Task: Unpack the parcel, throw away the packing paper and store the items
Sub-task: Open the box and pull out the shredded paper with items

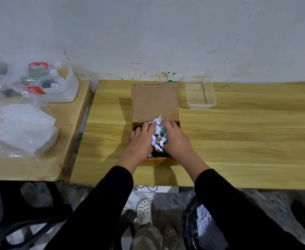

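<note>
A brown cardboard parcel box (155, 162) sits open on the wooden table, its lid (155, 102) standing up at the back. Both my hands are inside it. My left hand (141, 139) and my right hand (175, 139) press from either side on a bunch of white shredded packing paper (157, 139), fingers curled around it. Something green (163, 131) shows among the shreds by my right fingers. The rest of the box's contents are hidden under my hands and the paper.
A clear plastic tray (200, 92) stands at the back right of the box. On the left side table lie plastic bags (21, 127) and a white bin (65, 87) of small items. A black bag holding shredded paper (202, 224) hangs below the table edge.
</note>
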A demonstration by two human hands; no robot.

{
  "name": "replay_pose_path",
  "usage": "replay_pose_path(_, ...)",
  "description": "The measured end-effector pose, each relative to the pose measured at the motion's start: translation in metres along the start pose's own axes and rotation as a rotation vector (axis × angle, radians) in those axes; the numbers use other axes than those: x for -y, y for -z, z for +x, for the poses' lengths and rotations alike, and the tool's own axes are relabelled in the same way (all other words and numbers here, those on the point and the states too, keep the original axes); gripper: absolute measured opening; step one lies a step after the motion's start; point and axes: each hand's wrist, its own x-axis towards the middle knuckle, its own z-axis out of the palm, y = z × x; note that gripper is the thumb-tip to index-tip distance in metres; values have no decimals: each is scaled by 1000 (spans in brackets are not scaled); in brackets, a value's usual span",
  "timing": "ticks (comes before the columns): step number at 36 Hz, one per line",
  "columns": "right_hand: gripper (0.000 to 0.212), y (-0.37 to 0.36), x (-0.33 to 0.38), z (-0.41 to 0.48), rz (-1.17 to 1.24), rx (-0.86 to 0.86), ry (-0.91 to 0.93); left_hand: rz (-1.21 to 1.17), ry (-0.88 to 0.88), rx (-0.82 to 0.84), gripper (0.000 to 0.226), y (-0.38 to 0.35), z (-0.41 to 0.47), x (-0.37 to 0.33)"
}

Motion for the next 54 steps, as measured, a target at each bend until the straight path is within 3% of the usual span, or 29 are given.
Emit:
replay_pose_path(7,60,-2,1,-2,-42,40,-43,110,-17,83,80,7,2,-5)
replay_pose_path(19,60,3,-4,-3,21,-15,-50,203,5,28,73,11,3,-19)
replay_pose_path(35,59,14,-4,-10,135,-48,45,21,15,-18,80,8,-11,-10)
replay_pose_path(40,71,21,-1,-6,123,-59,39,13,-13,-44,83,20,-9,-11)
replay_pose_path(46,70,35,3,-4,144,-74,36,5,-28,-59,82,33,-2,-14)
replay_pose_path(54,71,90,-11,-9,170,-162,-17,-2,-138,-49,78,67,23,-58)
